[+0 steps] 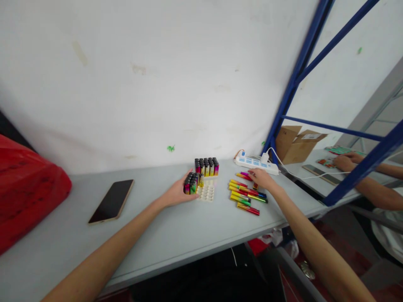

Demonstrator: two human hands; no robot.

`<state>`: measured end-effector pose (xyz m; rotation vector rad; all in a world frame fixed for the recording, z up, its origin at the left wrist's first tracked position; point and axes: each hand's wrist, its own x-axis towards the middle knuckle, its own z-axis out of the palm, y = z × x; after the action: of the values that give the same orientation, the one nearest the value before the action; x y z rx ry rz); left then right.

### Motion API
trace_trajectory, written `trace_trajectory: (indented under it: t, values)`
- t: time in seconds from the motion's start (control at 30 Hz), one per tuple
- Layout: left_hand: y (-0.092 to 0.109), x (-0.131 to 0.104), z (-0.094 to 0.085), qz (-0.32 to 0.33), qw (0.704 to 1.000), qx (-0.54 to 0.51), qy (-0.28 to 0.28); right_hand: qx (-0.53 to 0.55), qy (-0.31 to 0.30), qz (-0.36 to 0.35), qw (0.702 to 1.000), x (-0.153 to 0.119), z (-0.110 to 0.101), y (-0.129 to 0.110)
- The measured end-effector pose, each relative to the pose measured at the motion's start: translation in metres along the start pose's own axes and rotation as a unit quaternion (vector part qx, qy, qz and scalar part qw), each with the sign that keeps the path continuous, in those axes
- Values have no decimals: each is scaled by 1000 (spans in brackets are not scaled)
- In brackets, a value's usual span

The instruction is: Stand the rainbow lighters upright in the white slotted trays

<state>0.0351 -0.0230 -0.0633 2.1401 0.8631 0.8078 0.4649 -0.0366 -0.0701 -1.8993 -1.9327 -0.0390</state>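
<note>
Colourful lighters with black tops point(207, 167) stand upright in rows at the back of a cream holder with round holes point(207, 193). My left hand point(176, 193) is wrapped round a bunch of similar upright lighters point(191, 183) at the holder's left side. Several shiny tubes in yellow, red, green and blue point(244, 196) lie flat on the table to the right. Over the upper end of these tubes, my right hand point(262, 178) has its fingers closed on or beside a pink-purple one point(244, 175); what the fingertips grip is too small to tell.
A dark phone point(111, 201) lies on the grey table point(157, 235), with a red bag point(28, 188) at far left. Behind the tubes is a white power strip point(256, 163). A blue frame point(286, 96), a cardboard box point(296, 144) and another person's arms point(371, 191) are at right.
</note>
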Motion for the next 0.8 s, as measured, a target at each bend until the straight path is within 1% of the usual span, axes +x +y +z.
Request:
trace_trajectory:
  t: [0.13, 0.17, 0.23, 0.3, 0.33, 0.37, 0.4, 0.43, 0.47, 0.5, 0.57, 0.63, 0.7, 0.73, 0.8]
  values:
    - [1, 0, 0, 2, 1000, 2, -2, -2, -46, -13, 999, 2, 0, -2]
    - [1, -1, 1, 3, 1000, 0, 0, 5, -46, -17, 999, 4, -1, -4]
    - [0, -1, 1, 2, 1000, -4, 5, 40, -14, -15, 999, 7, -4, -10]
    - [-2, -1, 1, 5, 1000, -6, 8, 131, 33, 17, 991, 9, -5, -20]
    - [-3, -1, 1, 8, 1000, -5, 8, 203, 47, 40, 977, 9, -6, -27]
    - [-4, -1, 2, 10, 1000, -5, 9, 285, 50, 62, 955, 8, -6, -36]
    - [-5, -1, 2, 12, 1000, -5, 9, 374, 45, 77, 923, 7, -5, -46]
    - [-5, -1, 2, 11, 1000, -5, 7, 454, 33, 77, 887, 5, -5, -57]
    - [-5, -1, 2, 9, 1000, -5, 6, 515, 18, 62, 855, 3, -6, -70]
    - [-5, -1, 2, 7, 1000, -5, 4, 555, 7, 50, 830, 2, -6, -84]
    - [-5, -1, 2, 4, 1000, -3, -2, 610, -10, 35, 791, -1, -7, -111]
    - [-5, -1, 1, 7, 1000, -4, -10, 651, -23, 12, 759, -1, -9, -136]
    - [-7, 0, 0, 15, 1000, -9, -19, 677, -41, 1, 735, 2, -8, -157]
    - [-8, 0, 0, 18, 999, -12, -23, 681, -49, -3, 730, 3, -7, -166]
    - [-9, 0, -1, 22, 999, -16, -28, 680, -66, -8, 730, 6, -2, -180]
